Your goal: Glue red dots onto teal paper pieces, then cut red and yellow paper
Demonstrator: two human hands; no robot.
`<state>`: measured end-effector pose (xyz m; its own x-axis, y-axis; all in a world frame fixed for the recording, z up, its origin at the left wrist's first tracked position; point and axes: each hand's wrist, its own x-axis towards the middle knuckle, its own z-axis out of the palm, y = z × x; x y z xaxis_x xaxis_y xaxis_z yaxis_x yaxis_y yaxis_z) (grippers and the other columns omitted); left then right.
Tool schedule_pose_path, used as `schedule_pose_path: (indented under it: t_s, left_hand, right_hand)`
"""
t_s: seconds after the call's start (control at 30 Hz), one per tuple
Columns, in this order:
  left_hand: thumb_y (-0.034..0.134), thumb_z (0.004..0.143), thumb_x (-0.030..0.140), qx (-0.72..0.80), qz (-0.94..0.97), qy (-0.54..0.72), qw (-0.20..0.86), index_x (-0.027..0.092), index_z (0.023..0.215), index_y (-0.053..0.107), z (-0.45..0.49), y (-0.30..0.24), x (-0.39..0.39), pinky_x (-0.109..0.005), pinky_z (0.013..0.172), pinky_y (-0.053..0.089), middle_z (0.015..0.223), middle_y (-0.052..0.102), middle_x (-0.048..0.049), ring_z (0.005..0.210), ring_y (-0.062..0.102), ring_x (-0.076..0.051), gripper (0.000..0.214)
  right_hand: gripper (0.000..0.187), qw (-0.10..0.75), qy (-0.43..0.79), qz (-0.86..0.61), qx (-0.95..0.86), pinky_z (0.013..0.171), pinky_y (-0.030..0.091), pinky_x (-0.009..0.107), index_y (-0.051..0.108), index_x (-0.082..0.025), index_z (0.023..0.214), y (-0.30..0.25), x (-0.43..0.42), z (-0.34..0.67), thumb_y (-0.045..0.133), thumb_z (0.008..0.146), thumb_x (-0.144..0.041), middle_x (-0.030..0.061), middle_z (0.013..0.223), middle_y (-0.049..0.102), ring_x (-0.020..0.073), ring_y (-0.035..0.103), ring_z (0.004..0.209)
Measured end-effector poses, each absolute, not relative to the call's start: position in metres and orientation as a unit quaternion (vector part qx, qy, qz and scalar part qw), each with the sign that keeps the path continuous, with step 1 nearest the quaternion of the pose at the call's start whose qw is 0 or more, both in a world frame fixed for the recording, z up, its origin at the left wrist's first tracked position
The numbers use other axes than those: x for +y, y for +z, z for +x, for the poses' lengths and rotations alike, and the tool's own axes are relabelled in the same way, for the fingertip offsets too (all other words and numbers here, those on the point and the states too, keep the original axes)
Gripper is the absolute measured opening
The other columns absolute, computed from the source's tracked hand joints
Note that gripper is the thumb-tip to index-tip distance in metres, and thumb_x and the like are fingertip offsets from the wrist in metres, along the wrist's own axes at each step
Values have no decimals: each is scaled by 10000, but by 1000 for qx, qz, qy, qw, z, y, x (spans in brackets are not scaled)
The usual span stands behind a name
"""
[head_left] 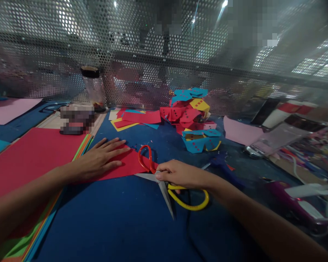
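Observation:
My left hand (pixel 101 160) lies flat with its fingers stretched out on a piece of red paper (pixel 132 163) on the blue table. To its right, my right hand (pixel 177 173) grips a pair of scissors (pixel 164 193) near the pivot. The scissors have one red and one yellow handle, and their blades are spread apart, one pointing left and one towards me. A strip of the red paper reaches behind the red handle. Under my left wrist is the edge of a stack of coloured paper sheets (pixel 30 156), red on top.
Folded paper shapes with dots (pixel 180 112) are piled at the back, with a blue one (pixel 199 141) in front. Cut paper strips (pixel 142 117) lie beside them. A clear jar (pixel 93 89) stands by the perforated metal screen (pixel 136 47). A purple tool with a cord (pixel 295 200) lies at right.

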<state>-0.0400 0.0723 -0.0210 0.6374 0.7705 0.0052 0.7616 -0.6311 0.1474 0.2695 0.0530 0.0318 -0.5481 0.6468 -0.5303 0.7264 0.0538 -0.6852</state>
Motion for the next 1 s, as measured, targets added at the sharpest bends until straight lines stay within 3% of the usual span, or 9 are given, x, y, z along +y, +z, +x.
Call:
schedule_pose_path:
  t_s: [0.27,0.57,0.77,1.0]
  left_hand:
    - [299,1039,557,421,904,57,50,403,1554,305,-46,-34,77,-518,1224,111,1656,274,8,1525,226,-265,537]
    - [320,1040,541,416,905,74,46,407,1547,321,-47,-36,76,-516,1221,118,1648,298,3,1518,248,-267,524]
    - [294,1044,546,415,907,64,38,402,1557,296,-48,-37,77,-505,1223,113,1654,278,10,1520,242,-259,533]
    - [292,1038,563,418,905,68,39,407,1549,313,-48,-37,78,-504,1224,117,1651,290,16,1518,248,-255,535]
  right_hand:
    - [284,36,-499,484,718,465,414,165,571,-176,842,31,53,259,509,935,-437,-54,636,392,74,433,535]
    - [301,40,-502,467,727,482,438,180,481,-188,748,33,51,256,504,936,-422,-59,631,386,66,405,518]
    - [313,26,-490,449,747,451,390,167,465,-191,738,26,53,252,500,937,-429,-59,630,376,71,429,521]
    - [288,41,-455,440,773,462,234,186,461,-188,738,29,52,249,490,952,-379,-57,626,376,68,398,544]
